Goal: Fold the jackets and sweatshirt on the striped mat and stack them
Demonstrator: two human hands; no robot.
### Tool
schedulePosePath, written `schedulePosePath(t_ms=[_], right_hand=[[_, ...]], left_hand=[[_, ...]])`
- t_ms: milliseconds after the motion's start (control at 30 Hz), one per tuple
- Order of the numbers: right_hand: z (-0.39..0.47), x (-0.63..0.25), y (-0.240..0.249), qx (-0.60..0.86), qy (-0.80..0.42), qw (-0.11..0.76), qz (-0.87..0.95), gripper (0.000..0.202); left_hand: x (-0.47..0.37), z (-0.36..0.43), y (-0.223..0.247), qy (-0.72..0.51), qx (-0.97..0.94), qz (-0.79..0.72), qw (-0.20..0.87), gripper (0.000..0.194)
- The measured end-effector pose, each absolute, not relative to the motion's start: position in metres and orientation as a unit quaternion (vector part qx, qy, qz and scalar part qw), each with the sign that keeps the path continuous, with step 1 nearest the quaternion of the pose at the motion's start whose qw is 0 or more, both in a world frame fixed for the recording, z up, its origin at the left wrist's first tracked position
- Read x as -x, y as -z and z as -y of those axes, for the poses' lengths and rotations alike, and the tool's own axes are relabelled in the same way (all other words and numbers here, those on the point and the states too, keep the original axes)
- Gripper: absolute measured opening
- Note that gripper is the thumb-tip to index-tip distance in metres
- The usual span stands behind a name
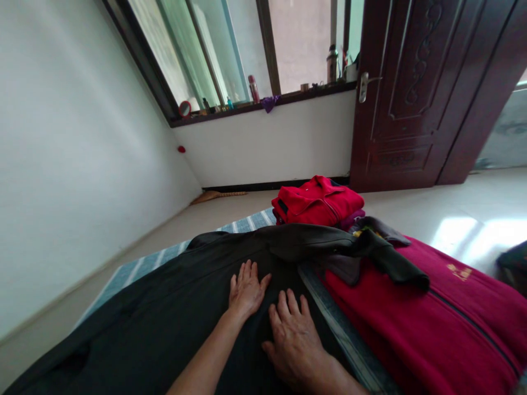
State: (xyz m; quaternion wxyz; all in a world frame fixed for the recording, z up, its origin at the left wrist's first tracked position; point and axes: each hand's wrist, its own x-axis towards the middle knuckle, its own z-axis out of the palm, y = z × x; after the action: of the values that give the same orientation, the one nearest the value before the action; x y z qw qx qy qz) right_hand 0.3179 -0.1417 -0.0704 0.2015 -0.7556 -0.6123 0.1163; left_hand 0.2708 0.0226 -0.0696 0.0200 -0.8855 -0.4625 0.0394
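Observation:
A dark, nearly black jacket point(156, 312) lies spread over the bed, one sleeve point(317, 238) stretching off to the right. My left hand point(248, 289) rests flat on its cloth with the fingers apart. Closer to me, my right hand point(294, 334) also lies palm down on the dark cloth, fingers spread. Neither hand holds anything. The end of the dark sleeve overlaps a red zip-up jacket point(444, 307) on the right, which has small yellow lettering. Beyond the dark jacket sits a pile of folded red clothes point(319, 200).
Under the clothes, a blue-and-white striped sheet point(135, 271) shows along the left and far edges. A windowsill point(222, 112) holds bottles and a small mirror point(185, 108). A dark red door point(411, 99) stands at the right. A broom point(218, 195) lies on the floor by the wall.

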Motion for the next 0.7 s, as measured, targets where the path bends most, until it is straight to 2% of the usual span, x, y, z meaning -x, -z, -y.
schedulePosePath(t_ms=[300,433,500,600,700], right_hand=[[0.143,-0.316,0.072,0.757,-0.083,0.200,0.616,0.064],[0.141,-0.315,0.075,0.758,-0.076,0.205,0.614,0.065],[0.140,-0.316,0.076,0.756,-0.080,0.213,0.613,0.067],[0.137,-0.317,0.081,0.734,-0.069,0.241,0.631,0.065],[0.134,-0.317,0.091,0.716,-0.037,0.252,0.649,0.063]], left_hand=[[-0.264,-0.026,0.081,0.006,0.886,0.463,0.020,0.064],[-0.270,-0.015,0.071,0.069,0.896,0.439,0.029,0.058],[-0.284,0.000,0.057,0.134,0.923,0.357,0.053,0.056],[-0.321,0.033,0.031,0.219,0.958,0.158,0.100,0.058],[-0.363,0.061,0.013,0.218,0.961,0.032,0.167,0.049]])
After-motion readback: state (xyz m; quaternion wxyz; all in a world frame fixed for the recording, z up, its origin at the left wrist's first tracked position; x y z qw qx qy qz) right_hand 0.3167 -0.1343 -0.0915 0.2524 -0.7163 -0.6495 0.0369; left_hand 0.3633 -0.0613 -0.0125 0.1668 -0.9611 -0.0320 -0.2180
